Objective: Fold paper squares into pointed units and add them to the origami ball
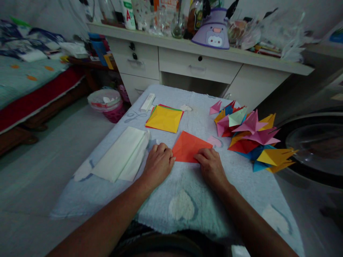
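Note:
An orange sheet of folded paper (188, 145) lies on the towel-covered table (187, 214) in front of me. My left hand (158, 165) rests at its left corner with fingers curled onto the paper's edge. My right hand (211, 166) presses on its lower right edge, fingers bent down. A stack of coloured paper squares (164, 119), yellow on top, lies just beyond. A pile of folded paper shapes (249, 137) in pink, yellow, red and blue sits to the right.
Folded white cloth (122, 153) lies at the table's left. A white tube (148, 102) and scissors (135, 116) lie at the far left corner. A cluttered white desk (198, 66) stands behind, a bin (105, 103) on the floor, a bed (29, 82) at left.

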Demonstrator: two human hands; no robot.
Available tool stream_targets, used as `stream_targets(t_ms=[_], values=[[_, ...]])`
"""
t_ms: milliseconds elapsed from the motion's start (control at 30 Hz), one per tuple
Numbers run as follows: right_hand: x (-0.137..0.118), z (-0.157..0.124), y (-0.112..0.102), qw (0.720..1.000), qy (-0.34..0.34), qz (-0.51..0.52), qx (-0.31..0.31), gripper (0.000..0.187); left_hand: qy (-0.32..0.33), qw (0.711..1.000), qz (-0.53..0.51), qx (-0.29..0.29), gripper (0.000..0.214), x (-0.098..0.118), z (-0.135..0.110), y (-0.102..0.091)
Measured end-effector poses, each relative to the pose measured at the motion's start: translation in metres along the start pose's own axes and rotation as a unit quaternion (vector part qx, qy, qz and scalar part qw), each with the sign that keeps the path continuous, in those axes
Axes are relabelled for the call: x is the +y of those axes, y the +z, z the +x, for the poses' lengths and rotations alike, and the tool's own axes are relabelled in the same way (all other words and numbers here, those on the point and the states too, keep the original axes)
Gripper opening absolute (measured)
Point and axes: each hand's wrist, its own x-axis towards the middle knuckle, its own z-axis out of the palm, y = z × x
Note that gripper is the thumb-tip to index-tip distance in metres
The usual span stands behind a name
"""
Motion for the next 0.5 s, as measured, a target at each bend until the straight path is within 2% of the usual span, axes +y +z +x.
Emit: stream_targets(t_ms=[100,233,367,500], values=[[-0.002,-0.002,-0.004,0.997,-0.051,0.003,-0.065,0.027,0.003,1.000,0.006,-0.001,0.010,0.000,0.000,0.001],[-0.015,-0.001,-0.016,0.988,-0.077,-0.051,-0.123,0.042,0.000,1.000,0.004,0.001,0.010,0.000,0.000,0.001],[-0.030,0.003,-0.026,0.982,-0.072,-0.084,-0.156,0.043,-0.001,1.000,-0.010,0.004,0.011,-0.001,-0.001,0.001],[-0.034,0.006,-0.025,0.980,-0.058,-0.096,-0.165,0.043,0.008,0.999,-0.052,-0.008,0.018,-0.006,-0.002,-0.003]])
